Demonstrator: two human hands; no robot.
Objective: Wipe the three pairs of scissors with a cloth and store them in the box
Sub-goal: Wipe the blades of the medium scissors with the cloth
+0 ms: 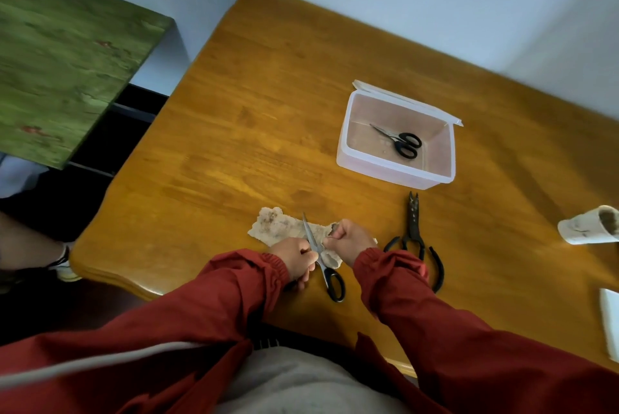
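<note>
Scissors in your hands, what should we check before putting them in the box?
1. Held scissors gripped by left hand: ok.
2. Cloth pinched in right hand, against the blade: ok.
3. Blades wiped clean: cannot tell.
4. Box open, with room beside the first scissors: ok.
5. Dark shears stored: not ok, lying on the table.

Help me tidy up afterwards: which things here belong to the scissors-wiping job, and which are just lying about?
Job: cloth, held scissors, boxed scissors, large dark scissors, box.
Lying about: white roll, white object, green table.
</note>
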